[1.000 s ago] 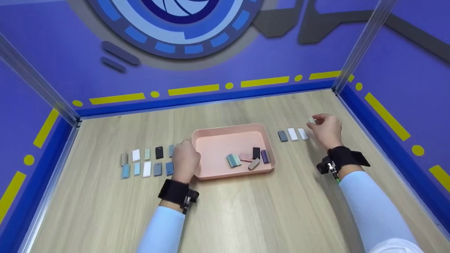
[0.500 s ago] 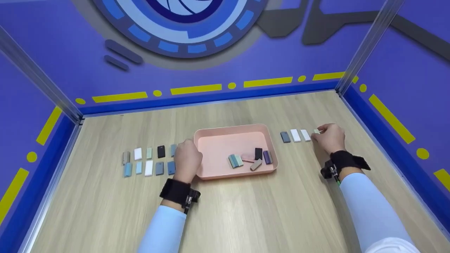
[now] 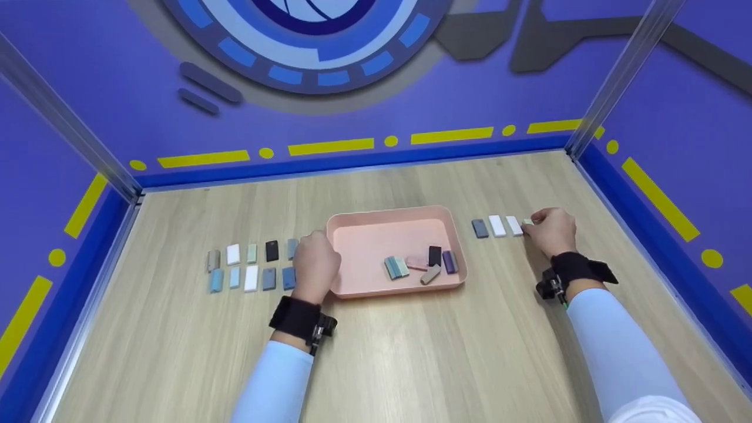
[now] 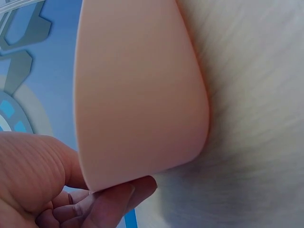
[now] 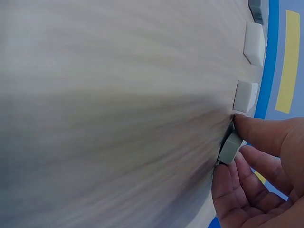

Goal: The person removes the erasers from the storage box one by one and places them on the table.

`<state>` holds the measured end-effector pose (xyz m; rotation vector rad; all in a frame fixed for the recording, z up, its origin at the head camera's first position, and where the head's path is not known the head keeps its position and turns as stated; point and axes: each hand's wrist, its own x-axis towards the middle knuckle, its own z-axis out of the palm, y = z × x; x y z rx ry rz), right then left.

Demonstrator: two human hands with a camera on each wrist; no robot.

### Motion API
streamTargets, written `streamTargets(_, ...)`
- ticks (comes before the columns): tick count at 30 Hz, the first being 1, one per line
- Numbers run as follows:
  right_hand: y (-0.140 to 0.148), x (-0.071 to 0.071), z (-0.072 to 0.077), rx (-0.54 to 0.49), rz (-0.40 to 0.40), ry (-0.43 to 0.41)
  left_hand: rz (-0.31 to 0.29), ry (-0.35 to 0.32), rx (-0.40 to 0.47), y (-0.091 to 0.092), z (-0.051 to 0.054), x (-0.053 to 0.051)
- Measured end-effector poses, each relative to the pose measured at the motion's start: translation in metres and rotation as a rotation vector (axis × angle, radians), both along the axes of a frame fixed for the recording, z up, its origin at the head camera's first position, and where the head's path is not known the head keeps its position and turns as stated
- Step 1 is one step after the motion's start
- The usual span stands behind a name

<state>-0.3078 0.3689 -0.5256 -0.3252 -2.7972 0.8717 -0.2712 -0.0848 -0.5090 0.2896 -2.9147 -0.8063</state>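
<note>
Right hand point(image 3: 553, 230): fingers pinching a pale green block point(image 5: 231, 147), thumb on one side and fingertips on the other; the block sits at the outer end of a short row on the wood-grain surface point(image 3: 388, 358). Cannot tell whether its underside fully meets the wood. Same row, running inward from it: a narrow white block point(image 3: 514, 225) just beside, a wider white block point(image 3: 497, 225), then a dark grey block point(image 3: 480, 228) nearest the tray. Left hand point(image 3: 316, 264): fingers curled on the left end of the pink tray point(image 3: 385, 217), gripping its rim; left wrist view has a fingertip against the outside of the wall. Tray stands upright mid-surface, between the two hands. Inside it, toward the right: a teal block point(image 3: 391, 268) lying against a mint block point(image 3: 402, 267), a pink block point(image 3: 416, 262), a black block point(image 3: 435, 255), a taupe block point(image 3: 430, 274) lying askew, and a purple block point(image 3: 450, 262) near the right wall. Left of the left hand, two rows of blocks point(image 3: 251, 278) in grey, white, green, black and blues; those nearest the hand are partly hidden by it. Both wrists carry black straps point(image 3: 296, 317) with small cameras; sleeves point(image 3: 275, 376) light blue. Purple-blue panels point(image 3: 329, 117) with yellow bars and dots enclose the back and sides.
</note>
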Motion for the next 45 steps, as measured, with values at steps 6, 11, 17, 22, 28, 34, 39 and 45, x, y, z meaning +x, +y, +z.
streamTargets(6,-0.006,-0.003,0.009,-0.015,-0.003,-0.007,0.012,0.014,0.012,-0.001,0.001,0.0)
streamTargets(11,-0.022,-0.004,0.019,-0.027,0.032,0.072,0.0,0.04,-0.002,0.001,-0.001,0.0)
streamTargets(17,-0.071,-0.004,0.036,-0.004,0.173,0.2,0.0,0.044,-0.024,0.003,-0.002,-0.001)
streamTargets(22,-0.123,0.008,0.051,0.03,0.347,0.13,0.008,0.025,-0.02,0.004,-0.002,-0.001)
streamTargets(28,-0.168,0.016,0.052,0.095,0.571,-0.038,0.017,0.04,-0.014,0.003,-0.003,-0.002)
streamTargets(34,-0.194,0.019,0.04,0.2,0.709,-0.162,0.017,0.043,-0.015,0.002,-0.002,-0.002)
streamTargets(39,-0.206,0.02,0.028,0.293,0.773,-0.177,0.018,0.046,-0.017,0.002,-0.004,-0.001)
streamTargets(45,-0.21,0.018,0.023,0.332,0.823,-0.166,0.011,0.068,-0.02,0.001,-0.003,-0.002)
